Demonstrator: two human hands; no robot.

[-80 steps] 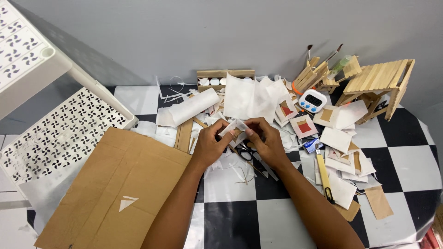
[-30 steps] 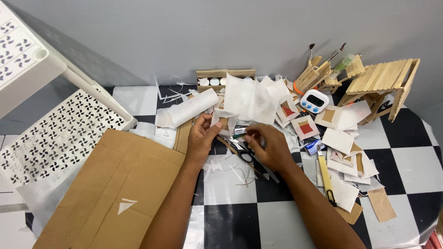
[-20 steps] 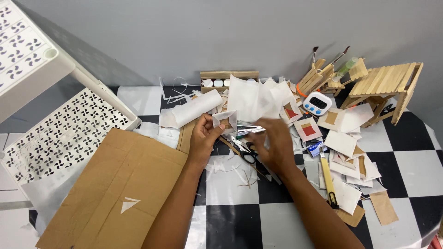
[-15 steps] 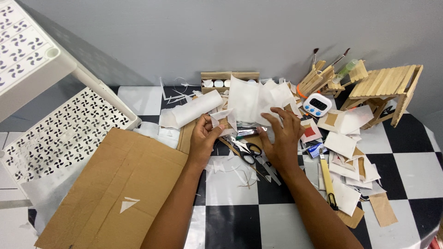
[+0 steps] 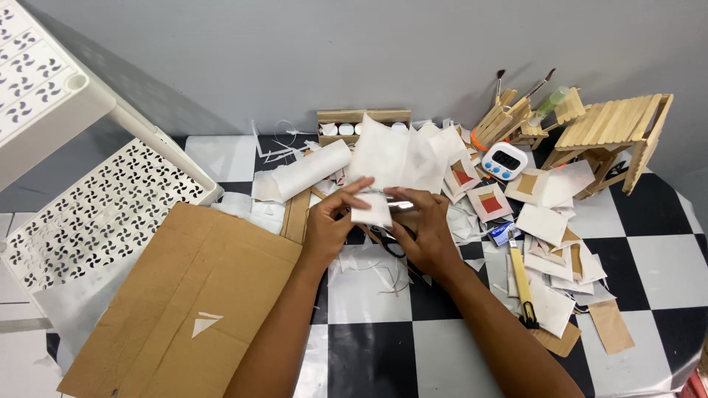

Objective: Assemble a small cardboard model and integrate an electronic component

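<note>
Nearest the camera, a large sheet of brown cardboard lies flat on the checkered worktop, lower left, with a white perforated plastic panel beyond its far edge. To the right, a yellow-handled utility knife lies with its long axis running near to far, among loose white and brown paper squares.

Both forearms reach inward to the middle. The left hand and right hand meet over a small white paper piece, held just above the worktop; each grip is pinched on it, left fingers at its upper left edge, right fingers at its right side. The piece is roughly rectangular, its longer side running left to right, face toward the camera. Dark scissors lie partly hidden under the hands.

Beyond the hands sit a rolled white sheet, a pile of white papers, a small digital timer, a craft-stick holder with brushes and a craft-stick chair model against the grey wall.
</note>
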